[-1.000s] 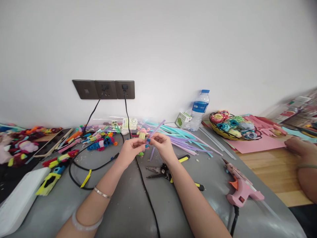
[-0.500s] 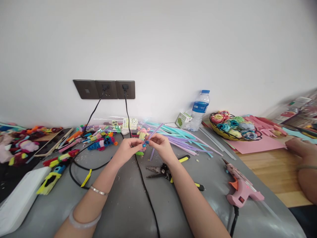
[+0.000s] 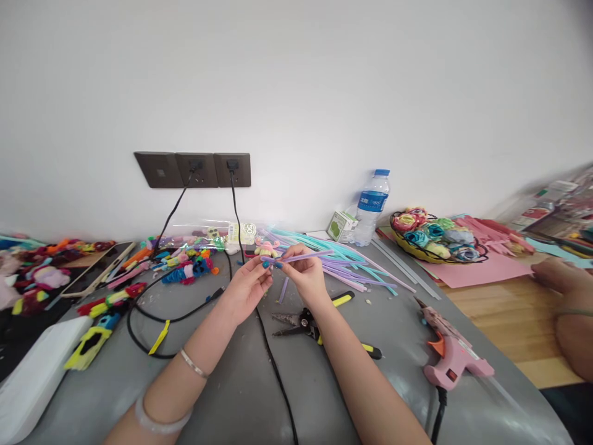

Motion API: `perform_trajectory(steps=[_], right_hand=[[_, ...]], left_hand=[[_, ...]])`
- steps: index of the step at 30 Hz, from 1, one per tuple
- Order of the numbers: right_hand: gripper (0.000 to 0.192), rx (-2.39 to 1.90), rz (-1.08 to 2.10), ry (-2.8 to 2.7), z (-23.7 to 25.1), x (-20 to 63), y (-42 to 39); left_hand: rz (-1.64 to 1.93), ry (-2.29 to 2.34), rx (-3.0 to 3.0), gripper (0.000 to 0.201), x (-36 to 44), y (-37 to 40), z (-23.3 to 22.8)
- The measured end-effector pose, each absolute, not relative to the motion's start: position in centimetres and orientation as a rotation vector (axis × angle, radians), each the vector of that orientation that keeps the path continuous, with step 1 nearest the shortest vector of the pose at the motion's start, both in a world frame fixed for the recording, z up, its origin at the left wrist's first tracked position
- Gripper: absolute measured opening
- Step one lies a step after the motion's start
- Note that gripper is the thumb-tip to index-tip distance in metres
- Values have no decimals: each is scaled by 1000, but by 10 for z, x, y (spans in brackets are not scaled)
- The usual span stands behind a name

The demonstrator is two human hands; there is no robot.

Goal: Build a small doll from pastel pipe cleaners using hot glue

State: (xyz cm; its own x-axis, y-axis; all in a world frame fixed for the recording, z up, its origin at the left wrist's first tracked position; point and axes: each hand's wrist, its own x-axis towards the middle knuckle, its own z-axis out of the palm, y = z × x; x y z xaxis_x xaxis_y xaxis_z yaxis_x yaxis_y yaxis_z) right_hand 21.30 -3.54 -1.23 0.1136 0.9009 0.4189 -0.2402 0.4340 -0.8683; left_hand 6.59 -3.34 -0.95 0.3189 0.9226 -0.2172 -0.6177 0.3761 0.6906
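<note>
A purple pipe cleaner (image 3: 315, 254) is pinched between both hands over the middle of the grey table. My left hand (image 3: 249, 287) has thumb and forefinger closed at its left end. Close beside it, my right hand (image 3: 303, 273) grips the same stem, whose free end sticks out to the right. Just behind the fingertips is a small pink and yellow pipe-cleaner figure (image 3: 265, 248), partly hidden. Purple, teal and pink pipe cleaners (image 3: 345, 259) lie spread behind my right hand. Pliers with yellow and black handles (image 3: 306, 321) lie open under my right forearm.
A pink glue gun (image 3: 451, 352) lies at the right, near a basket of fabric-like flowers (image 3: 435, 238). A water bottle (image 3: 372, 207) stands by the wall. Black cables (image 3: 273, 364) cross the table. Colourful pipe-cleaner figures (image 3: 188, 272) crowd the left. Another person's hand (image 3: 556, 275) rests far right.
The purple pipe cleaner has tipped from slanting upward to nearly level, pointing right. My left hand has turned, its lower fingers more visible. The other person's hand has barely moved.
</note>
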Motion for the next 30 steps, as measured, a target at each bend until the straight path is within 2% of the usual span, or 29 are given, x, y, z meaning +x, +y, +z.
perform_trajectory(steps=[12,21,30], right_hand=[[9,-805,710,-1334,-18,213,-39],[21,-675,841,-1208,-14,213,-33],[20,-604,917,-1115,-21,215,-29]], left_hand=[[1118,714,474,28,74,-41,-8],[1205,645,492,34,70,-38,-4],[1171,534,672,31,67,-37,-2]])
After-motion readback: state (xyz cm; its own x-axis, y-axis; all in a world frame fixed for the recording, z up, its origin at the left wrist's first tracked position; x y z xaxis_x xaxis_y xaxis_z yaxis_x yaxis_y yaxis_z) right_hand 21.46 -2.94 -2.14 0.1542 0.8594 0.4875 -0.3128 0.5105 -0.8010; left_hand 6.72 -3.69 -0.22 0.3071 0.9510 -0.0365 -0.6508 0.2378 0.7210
